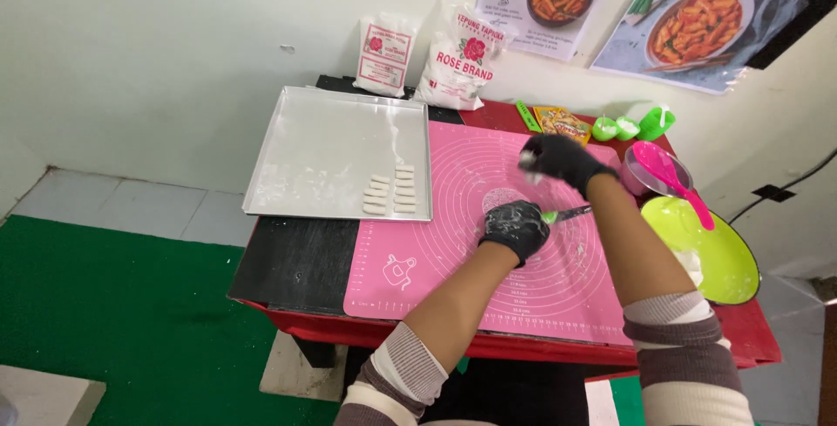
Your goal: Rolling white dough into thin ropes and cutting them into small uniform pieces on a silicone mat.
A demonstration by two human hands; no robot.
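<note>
Head view, and I've got both hands in black gloves dusted with flour over the pink mat (453,252). My left hand (514,228) is down on the mat, fingers curled in tight; it looks closed around the green handle of a knife (567,214) whose dark blade pokes out to the right, though I cannot tell the grip exactly. My right hand (562,162) hovers a bit higher and further back, fingers pinched narrow on a small white dough piece (528,159) at the fingertips.

Counting now. On the metal tray (323,147) left of the mat I see cut dough sticks (391,192) in two short columns at the near right corner, nine or so; they are too small for a firm count. Two white flour bags (453,55) lean on the wall behind the tray. One lime bowl (724,256) sits at the right edge of the red table (750,339), well apart from the tray. One clear bowl (641,184) just behind it carries a pink spoon (671,177). Three small green cups (629,125) stand in a row at the back, beside one yellow packet (562,121).
</note>
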